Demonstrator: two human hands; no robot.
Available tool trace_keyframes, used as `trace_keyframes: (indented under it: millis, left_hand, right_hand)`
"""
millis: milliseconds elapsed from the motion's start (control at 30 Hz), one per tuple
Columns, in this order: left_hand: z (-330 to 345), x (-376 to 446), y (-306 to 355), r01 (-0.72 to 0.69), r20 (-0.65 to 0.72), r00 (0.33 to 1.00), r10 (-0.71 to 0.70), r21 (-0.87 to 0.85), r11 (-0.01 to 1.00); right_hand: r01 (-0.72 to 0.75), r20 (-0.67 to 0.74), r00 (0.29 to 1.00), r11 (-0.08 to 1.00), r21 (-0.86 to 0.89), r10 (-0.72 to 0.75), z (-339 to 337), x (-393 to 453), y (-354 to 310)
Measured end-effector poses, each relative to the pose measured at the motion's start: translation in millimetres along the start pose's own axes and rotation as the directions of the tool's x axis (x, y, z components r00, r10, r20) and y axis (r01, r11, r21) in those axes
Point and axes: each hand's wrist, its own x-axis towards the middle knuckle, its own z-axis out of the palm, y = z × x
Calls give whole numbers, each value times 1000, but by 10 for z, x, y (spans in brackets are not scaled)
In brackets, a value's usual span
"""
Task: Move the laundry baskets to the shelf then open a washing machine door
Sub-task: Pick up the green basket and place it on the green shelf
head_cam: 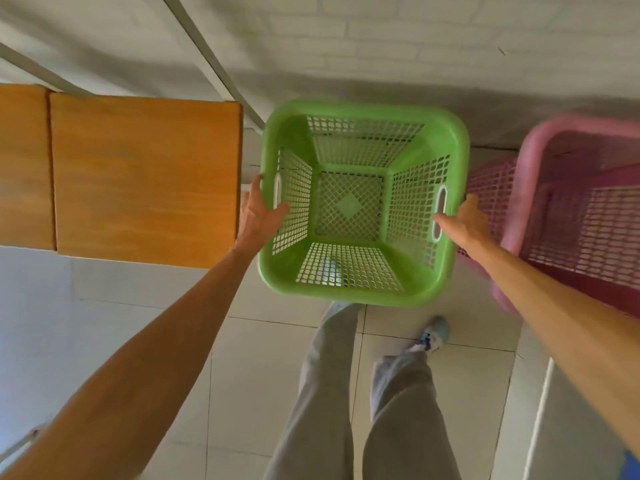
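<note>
Probably gripping green basket (363, 202) w/ both hands (258, 211) (464, 220) at handle slots; could clip pink basket (581, 209) lifting.

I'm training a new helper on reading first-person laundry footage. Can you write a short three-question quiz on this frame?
1. True or false: the green basket has laundry in it.
2. Which basket are the left hand and right hand on? A) the pink basket B) the green basket C) neither
3. Fill in: the wooden surface lies on the green basket's ______ side, as the person stands.

Key
1. False: its mesh bottom shows bare.
2. B: one hand sits at each side wall, near the handle slots; whether they fully grip cannot be told.
3. Left; the pink basket is on the right.
</note>
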Motion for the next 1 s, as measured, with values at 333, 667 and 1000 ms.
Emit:
trace_keyframes:
  millis: [333, 667, 1000]
  left_hand:
    - [-699, -1027, 177, -104, -90, 992, 92, -143, 984]
    - [-1855, -4100, -5, -247, -429, 901, 63, -389, 888]
    - [-2837, -6120, -1613, -254, -649, 722, -242, -574, 779]
  right_hand:
    - [260, -292, 934, 952, 163, -205, -677, -1313, 373]
    - [646, -476, 737, 708, 286, -480, -1584, -3900, 781]
    - [792, -242, 610, 567, 227, -755, -793, -5779, -100]
